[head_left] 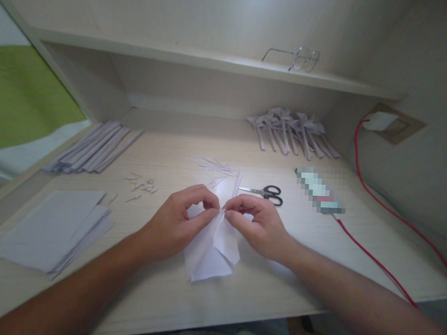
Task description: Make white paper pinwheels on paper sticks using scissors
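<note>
Fold step | white paper sheet [210,253] pinched between left hand [178,225] and right hand [260,226] fingers on desk [316,250] | crease likely to be pressed next

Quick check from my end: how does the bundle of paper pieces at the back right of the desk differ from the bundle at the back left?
The back-right bundle holds pieces with folded, flared heads on narrow stems; the back-left bundle holds plain straight strips. The back-right bundle fans out loosely with its heads toward the wall, while the back-left bundle lies in neat parallel rows running diagonally. Both are pale paper, lie on the desk and are apart from either hand.
</note>
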Demonstrator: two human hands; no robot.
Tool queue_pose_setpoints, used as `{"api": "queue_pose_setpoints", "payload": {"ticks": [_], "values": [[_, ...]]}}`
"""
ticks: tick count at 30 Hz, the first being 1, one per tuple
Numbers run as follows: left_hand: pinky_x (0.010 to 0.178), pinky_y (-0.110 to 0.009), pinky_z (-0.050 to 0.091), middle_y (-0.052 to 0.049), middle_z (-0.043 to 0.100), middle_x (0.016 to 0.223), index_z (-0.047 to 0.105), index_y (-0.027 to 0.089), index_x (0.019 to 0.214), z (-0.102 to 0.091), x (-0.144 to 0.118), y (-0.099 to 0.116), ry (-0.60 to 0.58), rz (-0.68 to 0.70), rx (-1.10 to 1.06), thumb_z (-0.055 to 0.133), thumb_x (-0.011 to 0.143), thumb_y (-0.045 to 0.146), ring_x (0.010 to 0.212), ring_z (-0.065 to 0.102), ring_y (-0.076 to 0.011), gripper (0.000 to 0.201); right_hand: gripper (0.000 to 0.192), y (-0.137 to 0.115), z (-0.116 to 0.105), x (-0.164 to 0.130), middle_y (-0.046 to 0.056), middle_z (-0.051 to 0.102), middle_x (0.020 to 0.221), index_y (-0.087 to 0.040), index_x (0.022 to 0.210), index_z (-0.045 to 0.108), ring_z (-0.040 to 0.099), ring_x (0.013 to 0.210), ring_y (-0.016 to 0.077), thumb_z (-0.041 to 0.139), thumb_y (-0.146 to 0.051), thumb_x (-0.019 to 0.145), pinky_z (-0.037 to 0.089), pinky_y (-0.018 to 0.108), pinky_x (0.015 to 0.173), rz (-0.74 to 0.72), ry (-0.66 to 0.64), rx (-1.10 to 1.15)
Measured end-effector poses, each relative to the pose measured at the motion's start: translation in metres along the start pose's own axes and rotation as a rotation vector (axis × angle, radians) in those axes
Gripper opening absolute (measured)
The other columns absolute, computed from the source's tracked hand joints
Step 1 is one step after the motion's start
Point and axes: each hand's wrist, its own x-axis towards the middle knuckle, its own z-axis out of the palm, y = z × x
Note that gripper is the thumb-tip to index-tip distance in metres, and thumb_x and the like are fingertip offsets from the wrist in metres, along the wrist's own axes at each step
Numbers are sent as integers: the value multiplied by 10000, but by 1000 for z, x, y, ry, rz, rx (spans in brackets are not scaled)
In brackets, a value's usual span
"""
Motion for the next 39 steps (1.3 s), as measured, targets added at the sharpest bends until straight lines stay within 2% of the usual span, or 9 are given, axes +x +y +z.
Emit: {"api": "queue_pose_setpoints", "payload": {"ticks": [5,7,10,13,15,27,39], "values": [[783,-294,450,4,697,888,712,215,895,-1,0,-4,33,-74,-65,628,929,243,862,614,-164,95,126,6,-3,4,16,731,852,-198,894,725,658,795,153,612,-145,911,496,278,725,-44,29,27],[767,-289,450,5,698,873,715,212,886,-1,0,-5,24,-103,-129,634,927,256,842,615,-161,101,113,9,-3,4,7,728,852,-206,1017,682,660,781,148,627,-167,927,499,272,704,-45,15,91],[738,-280,444,6,695,850,719,207,867,-2,1,-8,21,-118,-199,653,914,269,823,615,-158,101,222,10,-4,3,1,747,847,-215,1148,636,675,761,148,664,-194,929,504,269,689,-30,-33,131],[765,-279,445,5,707,869,729,212,871,-3,2,-10,29,-114,-207,667,903,260,852,623,-159,85,95,9,-5,2,17,756,893,-204,994,725,679,816,152,681,-175,915,506,275,731,-69,-64,41],[771,-281,447,2,713,874,734,213,866,-4,3,-10,29,-120,-209,673,898,257,859,628,-162,82,90,8,-6,2,16,749,885,-202,917,746,670,825,152,672,-152,911,502,276,741,-96,-66,2],[728,-275,466,-18,723,881,741,211,870,-4,1,-11,23,-120,-223,676,885,252,861,638,-175,78,125,10,-5,3,9,746,891,-217,927,750,662,830,151,650,-141,929,510,280,761,-142,-73,-10],[776,-293,449,8,696,821,725,205,815,-4,2,-5,22,-104,-170,656,845,185,821,606,-160,78,122,11,-2,1,13,742,891,-211,927,736,669,835,154,632,-146,935,519,282,781,-147,-91,-5]]}}
